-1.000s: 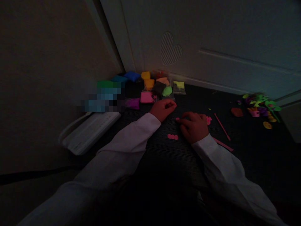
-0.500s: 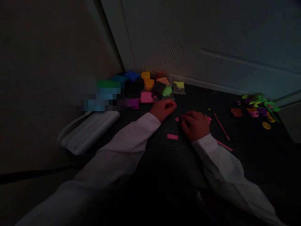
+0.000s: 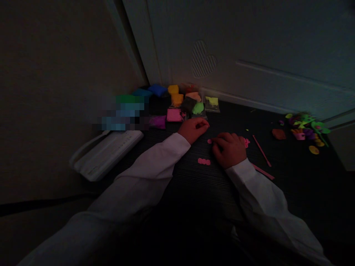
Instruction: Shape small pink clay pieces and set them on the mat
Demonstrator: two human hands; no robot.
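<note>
My left hand (image 3: 193, 130) rests on the dark table with thumb and forefinger pinched together; whatever may be between them is too small to make out. My right hand (image 3: 229, 149) lies to the right, its fingers curled down and closed. Its forefinger tip reaches the edge of a small flat pink clay disc (image 3: 209, 141). Nearer to me lies a short row of overlapping pink clay discs (image 3: 204, 161). Partly behind my right hand is a pink clay piece with a bumpy edge (image 3: 246, 142). The right palm and fingertips are largely hidden.
Bags of coloured clay, among them a pink one (image 3: 174, 115), sit at the back left beside a white power strip (image 3: 109, 155). Rightward lie a thin pink tool (image 3: 261, 150), a flat pink strip (image 3: 263, 171), a brown lump (image 3: 279, 134) and colourful clay flowers (image 3: 307, 127).
The view has shifted slightly. My right hand has moved a little left and down, its forefinger closer to the pink disc. My left hand keeps its pinch in nearly the same place.
</note>
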